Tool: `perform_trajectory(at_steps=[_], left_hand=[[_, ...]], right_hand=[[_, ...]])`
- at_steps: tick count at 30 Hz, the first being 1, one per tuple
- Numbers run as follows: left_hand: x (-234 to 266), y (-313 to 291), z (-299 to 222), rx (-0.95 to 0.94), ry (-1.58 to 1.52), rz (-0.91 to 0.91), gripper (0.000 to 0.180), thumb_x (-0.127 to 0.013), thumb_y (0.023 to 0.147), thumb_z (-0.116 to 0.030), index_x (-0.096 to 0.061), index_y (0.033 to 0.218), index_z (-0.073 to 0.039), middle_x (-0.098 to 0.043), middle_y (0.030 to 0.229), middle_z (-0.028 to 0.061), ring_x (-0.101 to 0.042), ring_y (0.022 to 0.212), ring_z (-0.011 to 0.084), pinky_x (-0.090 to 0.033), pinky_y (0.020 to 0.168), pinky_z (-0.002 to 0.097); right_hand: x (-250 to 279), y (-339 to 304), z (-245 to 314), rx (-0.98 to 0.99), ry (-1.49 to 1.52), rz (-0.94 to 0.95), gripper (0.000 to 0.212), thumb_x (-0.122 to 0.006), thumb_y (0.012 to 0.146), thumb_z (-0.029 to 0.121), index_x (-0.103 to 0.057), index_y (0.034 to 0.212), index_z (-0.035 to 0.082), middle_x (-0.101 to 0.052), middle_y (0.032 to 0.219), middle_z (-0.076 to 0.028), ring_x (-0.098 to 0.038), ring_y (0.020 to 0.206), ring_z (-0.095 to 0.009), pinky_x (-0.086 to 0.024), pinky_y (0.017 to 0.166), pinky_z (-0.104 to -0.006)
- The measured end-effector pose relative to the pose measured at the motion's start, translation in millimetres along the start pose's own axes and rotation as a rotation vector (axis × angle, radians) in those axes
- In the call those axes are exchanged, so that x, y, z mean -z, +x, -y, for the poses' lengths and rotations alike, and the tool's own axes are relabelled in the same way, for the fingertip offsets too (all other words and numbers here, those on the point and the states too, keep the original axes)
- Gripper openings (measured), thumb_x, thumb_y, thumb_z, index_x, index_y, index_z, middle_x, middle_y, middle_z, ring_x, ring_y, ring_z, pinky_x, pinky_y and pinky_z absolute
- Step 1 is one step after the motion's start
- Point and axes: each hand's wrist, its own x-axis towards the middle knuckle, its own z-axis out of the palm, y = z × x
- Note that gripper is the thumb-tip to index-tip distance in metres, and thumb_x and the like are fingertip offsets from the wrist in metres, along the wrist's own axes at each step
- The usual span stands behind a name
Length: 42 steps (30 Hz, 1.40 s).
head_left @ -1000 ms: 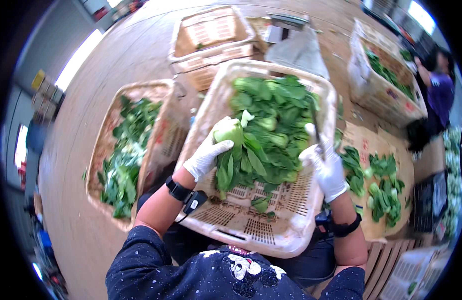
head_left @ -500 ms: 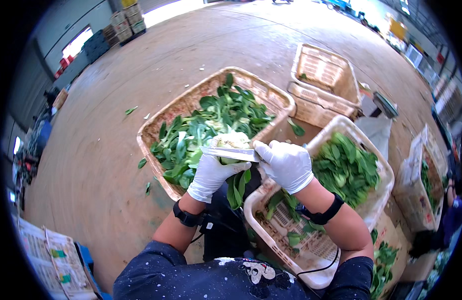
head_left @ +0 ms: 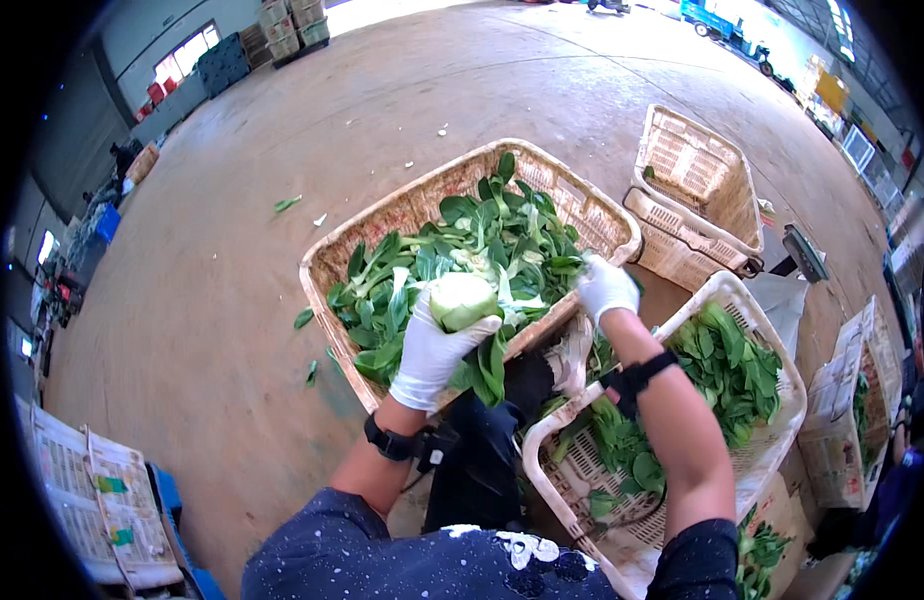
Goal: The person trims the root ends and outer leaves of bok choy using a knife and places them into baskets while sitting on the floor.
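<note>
My left hand (head_left: 429,345), in a white glove, is wrapped round a head of bok choy (head_left: 462,302). Its pale, smoothly cut base faces up, and green leaves hang below my thumb. Both are over the near part of a large crate (head_left: 319,285) heaped with loose bok choy leaves (head_left: 482,235). My right hand (head_left: 608,288), gloved too, is closed beside that crate's right rim, apart from the bok choy. Whatever it grips cannot be made out; no knife blade shows clearly.
On my right stands a pale crate (head_left: 788,420) partly filled with green bok choy. Another crate (head_left: 697,150) sits farther off, by a dark-edged device (head_left: 804,254). More crates stand at far right (head_left: 832,430) and lower left (head_left: 107,500). Leaf scraps (head_left: 288,203) lie on the floor.
The knife blade that lay across the bok choy base is no longer plainly visible. My right hand has drawn away to the right. The bok choy's cut base now shows.
</note>
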Motion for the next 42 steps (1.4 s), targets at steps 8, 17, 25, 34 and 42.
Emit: perform_trajectory(at_steps=[8, 17, 25, 34, 42], left_hand=[[5, -21, -15, 0.365, -0.281, 0.359, 0.052, -0.074, 0.075, -0.007, -0.048, 0.120, -0.003, -0.057, 0.110, 0.0027, -0.054, 0.098, 0.0113, -0.045, 0.086, 0.0262], [19, -33, -19, 0.290, 0.133, 0.577, 0.027, -0.049, 0.095, -0.025, -0.057, 0.103, 0.000, -0.060, 0.088, 0.0025, -0.052, 0.081, 0.0091, -0.043, 0.075, 0.0252], [40, 26, 22, 0.344, 0.251, 0.463, 0.027, -0.052, 0.090, -0.025, -0.060, 0.099, 0.000, -0.061, 0.083, 0.0108, -0.060, 0.071, 0.0168, -0.047, 0.066, 0.0264], [-246, 22, 25, 0.057, 0.135, 0.742, 0.040, -0.056, 0.087, -0.018, -0.053, 0.120, 0.004, -0.056, 0.119, 0.0146, -0.052, 0.111, 0.0216, -0.038, 0.096, 0.0307], [-492, 45, 208, 1.000, -0.009, 0.574, 0.075, -0.047, 0.084, -0.063, -0.038, 0.135, -0.008, -0.049, 0.128, 0.0167, -0.050, 0.113, 0.0301, -0.038, 0.096, 0.0474]], right_hand=[[9, -83, 47, 0.603, 1.123, 0.474, 0.050, -0.076, 0.075, 0.019, -0.057, 0.118, 0.004, -0.063, 0.103, -0.006, -0.057, 0.093, -0.011, -0.047, 0.082, -0.0265], [35, -99, 23, 0.430, 1.068, 0.711, 0.039, -0.073, 0.077, 0.032, -0.062, 0.103, 0.005, -0.056, 0.074, 0.002, -0.050, 0.060, -0.007, -0.042, 0.051, -0.0229], [99, -220, -168, 0.314, 1.433, 0.647, 0.050, -0.066, 0.077, 0.019, -0.052, 0.120, -0.002, -0.061, 0.109, -0.011, -0.058, 0.097, -0.017, -0.046, 0.087, -0.0304], [68, -508, -571, -1.136, 1.103, -0.837, 0.092, -0.064, 0.080, 0.048, 0.005, 0.141, 0.048, -0.052, 0.121, -0.007, -0.052, 0.058, -0.020, -0.038, 0.044, -0.0340], [79, -461, -542, -1.308, 0.922, -0.811, 0.029, -0.064, 0.082, 0.027, -0.052, 0.102, 0.009, -0.058, 0.070, -0.004, -0.050, 0.047, -0.010, -0.033, 0.036, -0.0240]])
